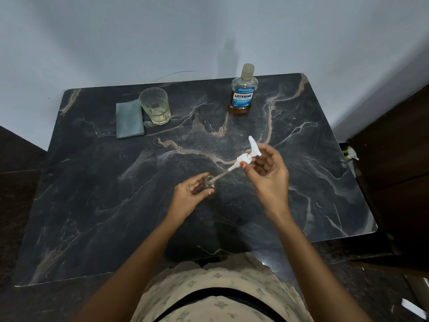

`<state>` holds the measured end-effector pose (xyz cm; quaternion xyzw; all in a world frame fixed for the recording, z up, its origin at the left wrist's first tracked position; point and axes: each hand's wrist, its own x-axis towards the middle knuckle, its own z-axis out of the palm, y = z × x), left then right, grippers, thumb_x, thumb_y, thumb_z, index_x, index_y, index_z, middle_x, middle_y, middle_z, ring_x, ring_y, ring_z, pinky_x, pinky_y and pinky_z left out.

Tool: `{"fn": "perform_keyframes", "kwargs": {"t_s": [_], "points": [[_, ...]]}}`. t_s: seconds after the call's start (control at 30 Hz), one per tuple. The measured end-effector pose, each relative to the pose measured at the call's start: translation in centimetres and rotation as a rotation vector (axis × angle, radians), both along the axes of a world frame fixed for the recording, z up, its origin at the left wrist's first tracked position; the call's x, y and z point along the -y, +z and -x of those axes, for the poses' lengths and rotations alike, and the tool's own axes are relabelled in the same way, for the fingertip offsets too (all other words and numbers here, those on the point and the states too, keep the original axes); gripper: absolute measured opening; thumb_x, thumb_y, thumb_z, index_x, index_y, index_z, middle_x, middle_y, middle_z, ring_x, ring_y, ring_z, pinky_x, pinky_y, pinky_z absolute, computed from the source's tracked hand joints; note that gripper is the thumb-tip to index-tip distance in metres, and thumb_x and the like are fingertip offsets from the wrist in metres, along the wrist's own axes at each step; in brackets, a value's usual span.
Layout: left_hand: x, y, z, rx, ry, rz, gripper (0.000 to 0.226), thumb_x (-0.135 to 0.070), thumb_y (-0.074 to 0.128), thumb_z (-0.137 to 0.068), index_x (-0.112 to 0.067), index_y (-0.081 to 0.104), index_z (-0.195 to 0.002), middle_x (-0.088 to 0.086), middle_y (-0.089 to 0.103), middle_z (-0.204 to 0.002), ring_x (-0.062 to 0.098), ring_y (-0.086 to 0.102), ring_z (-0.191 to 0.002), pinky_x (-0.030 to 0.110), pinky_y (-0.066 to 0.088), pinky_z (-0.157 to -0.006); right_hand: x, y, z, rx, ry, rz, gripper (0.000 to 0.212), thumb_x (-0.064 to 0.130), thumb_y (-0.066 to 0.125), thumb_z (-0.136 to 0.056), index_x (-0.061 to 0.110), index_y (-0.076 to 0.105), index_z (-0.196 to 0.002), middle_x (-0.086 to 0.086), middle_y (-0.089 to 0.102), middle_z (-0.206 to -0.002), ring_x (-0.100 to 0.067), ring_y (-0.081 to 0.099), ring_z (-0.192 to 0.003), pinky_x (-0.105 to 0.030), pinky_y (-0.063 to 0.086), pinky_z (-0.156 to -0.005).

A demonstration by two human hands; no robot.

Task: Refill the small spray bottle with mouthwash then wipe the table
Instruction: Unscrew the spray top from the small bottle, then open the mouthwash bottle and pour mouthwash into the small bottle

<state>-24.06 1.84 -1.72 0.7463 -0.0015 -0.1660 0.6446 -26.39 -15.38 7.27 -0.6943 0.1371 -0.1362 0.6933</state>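
Marble, dark and veined, is the top of the table (111, 205) under my hands, and the little spray bottle (210, 184) stands on it close in front of me. My left hand (186, 195) curls round it, thumb on one side and fingers on the other, to keep so light a thing from tipping. My right hand (270, 175) pinches the white pump (243, 159) by its collar between thumb and forefinger, the other fingers loosely spread. I hold it slanted so the thin tube (220, 175) runs down with its tip just at the bottle's mouth. How full the bottle is I cannot tell past my own fingers. At the far edge the mouthwash bottle (242, 94) stands with its cap on, well apart from both hands. To the far left a glass (155, 110) with a little pale liquid sits just beside a folded cloth (128, 120), which I take to be waiting for the wiping
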Motion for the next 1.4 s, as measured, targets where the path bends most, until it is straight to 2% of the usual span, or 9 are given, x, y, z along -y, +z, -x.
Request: {"fn": "perform_keyframes", "kwargs": {"t_s": [0.3,0.43,0.5,0.6,0.77,0.87,0.97,1.1,1.4], "points": [[0.1,0.2,0.3,0.004,0.008,-0.011,0.049,0.004,0.069,-0.071,-0.021,0.057,-0.112,0.002,0.064,-0.110,0.006,0.060,-0.103,0.008,0.045,-0.087,3.9,0.6,0.8,0.038,-0.136,-0.043,0.041,-0.006,0.065,-0.077,0.020,0.053,-0.106,-0.001,0.062,-0.093,-0.010,0.062,-0.085,-0.017,0.050,-0.078],[0.0,0.1,0.4,0.011,0.002,-0.034,0.050,0.002,0.069,-0.072,-0.023,0.056,-0.114,0.001,0.063,-0.113,-0.007,0.058,-0.101,0.008,0.043,-0.090,7.2,-3.2,2.7,-0.130,-0.238,-0.104,0.043,-0.002,0.066,-0.078,0.016,0.051,-0.115,-0.005,0.060,-0.094,-0.020,0.058,-0.095,-0.031,0.049,-0.086],[0.1,0.1,0.6,0.026,0.006,-0.048,0.050,0.002,0.069,-0.073,-0.020,0.056,-0.116,0.001,0.062,-0.114,-0.010,0.057,-0.099,0.007,0.042,-0.090,8.4,-5.5,3.7,-0.224,-0.277,-0.110,0.045,-0.001,0.066,-0.078,0.015,0.050,-0.117,-0.004,0.057,-0.093,-0.019,0.056,-0.095,-0.027,0.049,-0.084],[0.2,0.3,0.8,0.058,0.005,-0.072,0.047,0.001,0.068,-0.074,-0.018,0.057,-0.115,0.002,0.062,-0.114,-0.011,0.057,-0.099,0.008,0.042,-0.092,9.3,-8.4,4.9,-0.341,-0.290,-0.076,0.047,0.000,0.066,-0.079,0.010,0.047,-0.121,0.001,0.054,-0.086,-0.008,0.054,-0.081,-0.011,0.048,-0.067],[0.2,0.4,1.1,0.094,0.015,-0.110,0.050,-0.004,0.069,-0.076,-0.021,0.053,-0.119,-0.003,0.059,-0.117,-0.002,0.056,-0.106,0.012,0.038,-0.099,10.3,-11.8,6.2,-0.461,-0.284,-0.061,0.048,-0.005,0.064,-0.079,0.003,0.044,-0.122,-0.009,0.057,-0.094,-0.011,0.056,-0.078,-0.020,0.048,-0.075],[0.2,0.5,1.2,0.098,0.010,-0.113,0.050,-0.004,0.068,-0.076,-0.020,0.052,-0.121,-0.004,0.057,-0.121,0.007,0.053,-0.114,0.009,0.037,-0.098,10.6,-12.9,6.6,-0.508,-0.301,0.015,0.046,-0.001,0.065,-0.079,0.003,0.046,-0.121,-0.014,0.058,-0.100,-0.016,0.057,-0.082,-0.009,0.047,-0.066],[0.0,0.6,1.2,0.102,-0.003,-0.109,0.052,-0.003,0.068,-0.076,-0.021,0.050,-0.122,-0.004,0.054,-0.124,0.008,0.051,-0.118,0.010,0.036,-0.100,10.5,-13.2,7.0,-0.558,-0.306,0.147,0.040,0.007,0.067,-0.079,0.005,0.052,-0.116,-0.013,0.062,-0.101,-0.018,0.058,-0.086,-0.007,0.045,-0.065],[-0.3,0.5,1.0,0.098,-0.015,-0.101,0.057,-0.004,0.068,-0.076,-0.023,0.045,-0.125,-0.002,0.054,-0.127,0.003,0.050,-0.118,0.017,0.035,-0.104,10.1,-12.8,7.2,-0.578,-0.303,0.333,0.040,0.011,0.069,-0.078,0.001,0.056,-0.114,-0.014,0.058,-0.110,-0.017,0.057,-0.085,-0.022,0.041,-0.077],[-0.6,0.3,1.4,0.102,-0.016,-0.049,0.056,-0.008,0.068,-0.075,-0.024,0.046,-0.123,-0.007,0.056,-0.122,0.003,0.051,-0.119,0.018,0.038,-0.103,9.5,-11.1,6.2,-0.508,-0.364,0.418,0.031,0.007,0.065,-0.080,0.000,0.057,-0.109,-0.016,0.059,-0.110,-0.022,0.055,-0.092,-0.023,0.038,-0.080]]}}
